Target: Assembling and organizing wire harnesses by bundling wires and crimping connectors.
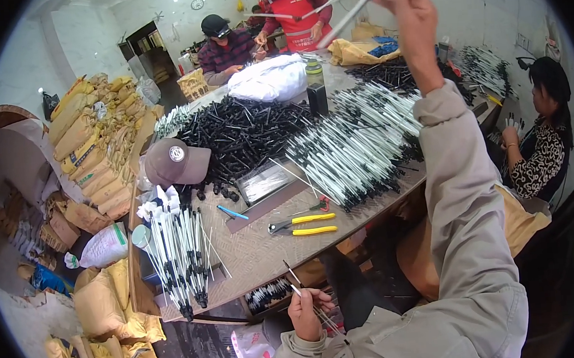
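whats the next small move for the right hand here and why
I'd probably lower the right hand with its white rod toward the left hand: the right is raised high, at the picture's top edge, while the left is down low, near the front edge of the table, holding thin rods, so the two are far apart.

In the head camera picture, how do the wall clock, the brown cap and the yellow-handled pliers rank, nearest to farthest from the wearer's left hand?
From the left hand:
1. Yellow-handled pliers: just beyond it, near the table's front edge.
2. Brown cap: farther, to the left.
3. Wall clock: farthest, on the back wall.
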`<action>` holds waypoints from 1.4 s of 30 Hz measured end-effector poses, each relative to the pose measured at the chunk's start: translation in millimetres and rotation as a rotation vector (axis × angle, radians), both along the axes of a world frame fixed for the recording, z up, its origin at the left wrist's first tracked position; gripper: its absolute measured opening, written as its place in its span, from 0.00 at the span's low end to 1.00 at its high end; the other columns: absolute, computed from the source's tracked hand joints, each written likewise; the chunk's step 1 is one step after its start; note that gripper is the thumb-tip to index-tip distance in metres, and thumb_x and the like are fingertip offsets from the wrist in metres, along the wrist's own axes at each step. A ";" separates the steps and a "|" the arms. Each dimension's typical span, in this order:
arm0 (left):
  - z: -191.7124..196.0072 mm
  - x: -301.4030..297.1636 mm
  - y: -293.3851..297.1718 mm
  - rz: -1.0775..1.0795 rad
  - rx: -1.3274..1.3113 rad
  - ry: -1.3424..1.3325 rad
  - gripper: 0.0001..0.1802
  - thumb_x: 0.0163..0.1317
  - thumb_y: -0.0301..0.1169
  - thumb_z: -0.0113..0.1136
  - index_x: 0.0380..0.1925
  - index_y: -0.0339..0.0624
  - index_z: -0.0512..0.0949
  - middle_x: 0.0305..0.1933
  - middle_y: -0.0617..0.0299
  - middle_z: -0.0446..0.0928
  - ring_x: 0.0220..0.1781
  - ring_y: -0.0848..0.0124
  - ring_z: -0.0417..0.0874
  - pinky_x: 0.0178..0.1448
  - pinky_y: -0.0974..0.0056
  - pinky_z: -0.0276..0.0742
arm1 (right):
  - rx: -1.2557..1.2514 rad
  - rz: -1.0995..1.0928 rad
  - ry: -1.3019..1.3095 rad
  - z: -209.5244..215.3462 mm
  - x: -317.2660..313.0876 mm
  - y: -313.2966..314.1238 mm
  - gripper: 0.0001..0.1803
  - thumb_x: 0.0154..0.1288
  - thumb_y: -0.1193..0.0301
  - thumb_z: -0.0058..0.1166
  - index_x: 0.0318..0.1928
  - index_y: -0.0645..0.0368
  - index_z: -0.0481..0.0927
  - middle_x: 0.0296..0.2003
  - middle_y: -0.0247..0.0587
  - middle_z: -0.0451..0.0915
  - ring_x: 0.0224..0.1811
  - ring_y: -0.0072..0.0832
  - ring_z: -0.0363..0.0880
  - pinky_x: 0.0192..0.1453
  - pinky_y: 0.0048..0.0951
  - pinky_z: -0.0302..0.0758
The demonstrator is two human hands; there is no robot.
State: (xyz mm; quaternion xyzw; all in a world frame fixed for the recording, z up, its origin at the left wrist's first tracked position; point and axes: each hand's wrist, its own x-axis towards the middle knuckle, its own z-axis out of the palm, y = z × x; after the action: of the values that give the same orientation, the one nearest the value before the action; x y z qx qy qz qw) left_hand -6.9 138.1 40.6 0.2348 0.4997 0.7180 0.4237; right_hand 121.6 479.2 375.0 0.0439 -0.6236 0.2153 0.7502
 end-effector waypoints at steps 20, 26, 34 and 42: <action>27.3 -46.3 13.2 0.205 0.201 -0.244 0.21 0.69 0.41 0.40 0.51 0.35 0.65 0.47 0.45 0.74 0.46 0.58 0.79 0.49 0.58 0.78 | -0.424 0.062 -0.163 -141.9 98.3 -195.9 0.06 0.64 0.72 0.45 0.35 0.62 0.67 0.26 0.36 0.69 0.19 0.23 0.71 0.22 0.19 0.69; 49.5 -34.2 19.0 0.212 0.211 -0.147 0.22 0.69 0.41 0.40 0.52 0.32 0.63 0.45 0.45 0.75 0.45 0.58 0.79 0.50 0.59 0.77 | -0.378 0.471 -0.800 -203.4 57.8 -209.0 0.07 0.63 0.82 0.42 0.38 0.70 0.75 0.27 0.45 0.77 0.30 0.26 0.80 0.33 0.23 0.75; 41.5 2.6 22.4 0.143 0.083 0.369 0.16 0.69 0.32 0.40 0.47 0.32 0.71 0.37 0.63 0.73 0.37 0.79 0.72 0.43 0.74 0.68 | -0.130 0.218 -1.027 -275.4 -11.3 -226.6 0.15 0.61 0.75 0.50 0.49 0.62 0.71 0.26 0.43 0.75 0.24 0.36 0.76 0.26 0.31 0.72; 38.9 5.5 23.5 0.231 0.151 0.351 0.14 0.69 0.32 0.42 0.42 0.33 0.73 0.36 0.65 0.74 0.37 0.80 0.70 0.41 0.74 0.67 | -0.147 0.022 -0.830 -279.4 -23.8 -241.7 0.26 0.59 0.75 0.52 0.58 0.66 0.62 0.41 0.48 0.77 0.33 0.38 0.80 0.31 0.30 0.76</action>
State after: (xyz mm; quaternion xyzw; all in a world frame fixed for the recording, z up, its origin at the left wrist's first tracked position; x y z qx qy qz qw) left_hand -1.5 161.6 79.5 0.3286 0.5341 0.7453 0.2265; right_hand 97.8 237.5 95.6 -0.0933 -0.8555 0.2667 0.4340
